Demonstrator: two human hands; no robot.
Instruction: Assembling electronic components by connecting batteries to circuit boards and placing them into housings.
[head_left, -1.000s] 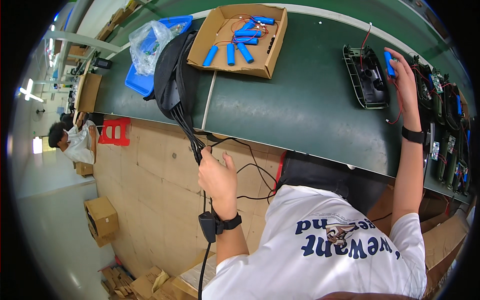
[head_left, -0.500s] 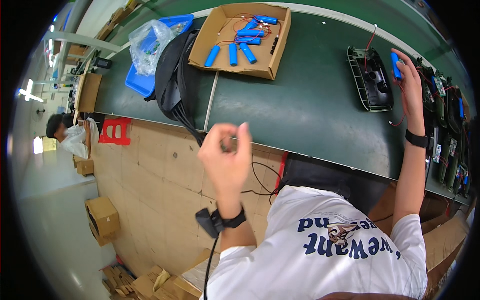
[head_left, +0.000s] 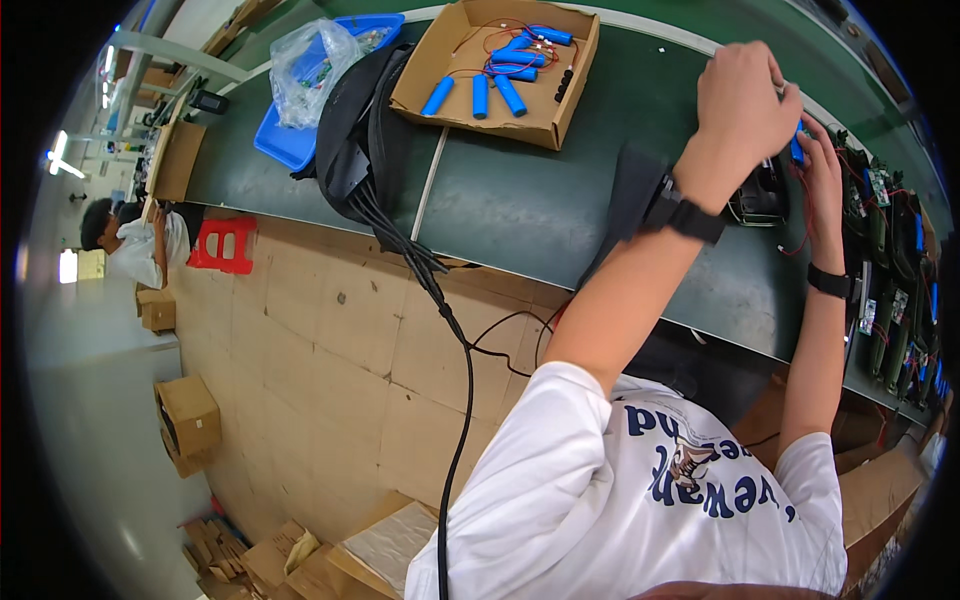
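Note:
My right hand (head_left: pixel 824 175) is closed round a blue cylindrical battery (head_left: pixel 797 148) at the far right of the table. Red wires (head_left: pixel 806 205) hang from beside it toward the table. Close by, my left hand (head_left: pixel 738 98) is raised with its fingers bent and thumb pressed in. What it pinches, if anything, is hidden. Under my left hand and wrist lies a black plastic housing (head_left: pixel 760 197), mostly covered, with only its lower part showing.
A cardboard box (head_left: pixel 575 105) holds several blue batteries with red wires. Left of it are a black bag (head_left: pixel 345 130) with cables and a blue tray (head_left: pixel 285 145). Several housings with circuit boards (head_left: pixel 880 240) line the right edge. A person (head_left: pixel 140 245) sits far left near a red stool (head_left: pixel 222 246).
My left hand has swung from the table's front edge up and right, over the housing to beside the battery. My right hand keeps the battery, nearly in place. The view has shifted slightly.

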